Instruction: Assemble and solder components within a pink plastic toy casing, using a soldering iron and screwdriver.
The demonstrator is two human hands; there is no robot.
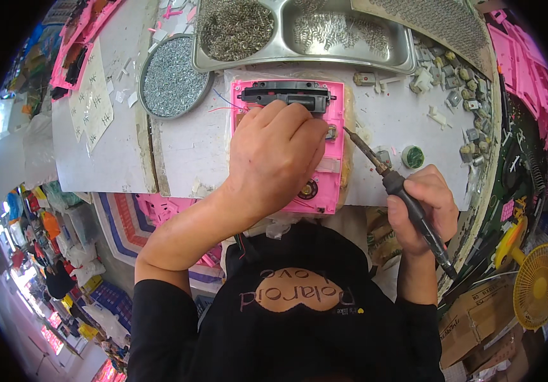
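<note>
Boxy pink plastic casing (pixel 332 151) lies upper-centre of frame on our pale worktop (pixel 191 149) in a cluttered room (pixel 70 261), our left hand (pixel 277 153) bunched over it, pinch hidden, our right hand (pixel 432 205) gripping a soldering iron (pixel 419 218).

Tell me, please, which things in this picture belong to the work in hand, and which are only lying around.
Seemingly in use:
pink casing, under the left hand
soldering iron, in the right hand
round dish of small metal parts, perhaps

Apparently just lying about:
yellow fan
cardboard box
pink plastic pieces, far right
</note>
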